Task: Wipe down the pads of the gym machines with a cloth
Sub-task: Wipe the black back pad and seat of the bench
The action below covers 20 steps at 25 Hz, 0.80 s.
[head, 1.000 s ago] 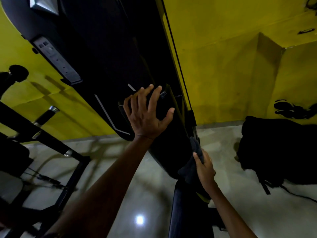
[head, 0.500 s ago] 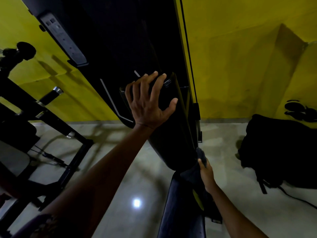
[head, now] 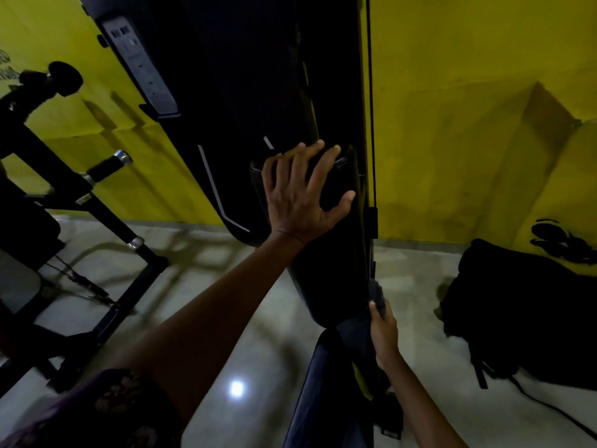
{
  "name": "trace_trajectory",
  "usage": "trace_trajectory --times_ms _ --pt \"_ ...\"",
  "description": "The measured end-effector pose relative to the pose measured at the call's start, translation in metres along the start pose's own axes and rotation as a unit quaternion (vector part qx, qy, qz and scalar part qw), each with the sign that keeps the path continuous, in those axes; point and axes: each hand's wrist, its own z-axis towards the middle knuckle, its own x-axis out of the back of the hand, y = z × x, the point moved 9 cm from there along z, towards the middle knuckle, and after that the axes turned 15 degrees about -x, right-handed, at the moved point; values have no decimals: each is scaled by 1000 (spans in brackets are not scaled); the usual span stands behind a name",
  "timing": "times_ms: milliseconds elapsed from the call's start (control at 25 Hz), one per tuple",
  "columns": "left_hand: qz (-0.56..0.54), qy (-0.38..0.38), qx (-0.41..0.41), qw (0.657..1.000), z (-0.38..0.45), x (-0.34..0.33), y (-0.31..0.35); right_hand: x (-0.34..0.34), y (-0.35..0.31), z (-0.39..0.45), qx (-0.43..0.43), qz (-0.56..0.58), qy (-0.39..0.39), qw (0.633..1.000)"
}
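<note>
One cloth (head: 376,297), two pads (head: 326,270), two hands (head: 298,202)

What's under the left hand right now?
The left hand lies spread flat on the upper part of the black back pad. The pad surface beneath the palm is covered. The cloth is lower, in the right hand.

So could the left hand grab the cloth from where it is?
Probably not without moving: the left hand is spread flat high on the back pad, while the cloth sits lower down, held in the right hand.
</note>
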Motion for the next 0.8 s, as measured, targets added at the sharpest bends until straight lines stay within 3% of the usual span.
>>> trace_trajectory --times_ms 240,440,640,800 --pt "-9 -4 12 1000 -1 -1 -4 -9 -71 -21 112 9 -5 994" --pt "-28 -10 16 999 -3 -4 -3 -7 -67 -46 86 10 6 996" --pt "-76 -30 20 996 -3 -5 -3 -13 -154 -78 184 27 -26 982" --pt "-152 -49 45 986 -3 -3 -8 -15 -164 -99 208 19 -34 977"
